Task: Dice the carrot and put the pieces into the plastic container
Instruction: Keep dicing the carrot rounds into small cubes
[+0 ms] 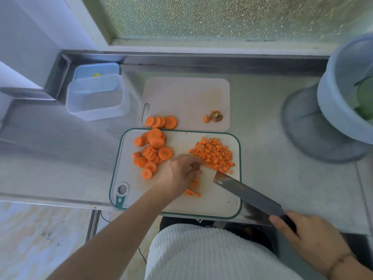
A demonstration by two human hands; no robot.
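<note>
On the green-rimmed cutting board [218, 203] lie several round carrot slices [150, 153] at the left and a heap of diced carrot [215, 154] at the right. My left hand [180, 173] rests over carrot sticks [193, 189] in the board's middle, fingers curled down on them; the grip itself is hidden. My right hand [310, 237] grips the handle of a dark cleaver [245, 191], whose blade tip sits by the diced heap. The clear plastic container [96, 98] stands at the far left, with nothing in it.
A second pale board [187, 93] behind carries more slices [161, 122] and the carrot ends [214, 117]. A blue lid [96, 69] leans behind the container. A grey bowl with greens [341, 93] stands at the right. The steel counter's front edge runs just under the board.
</note>
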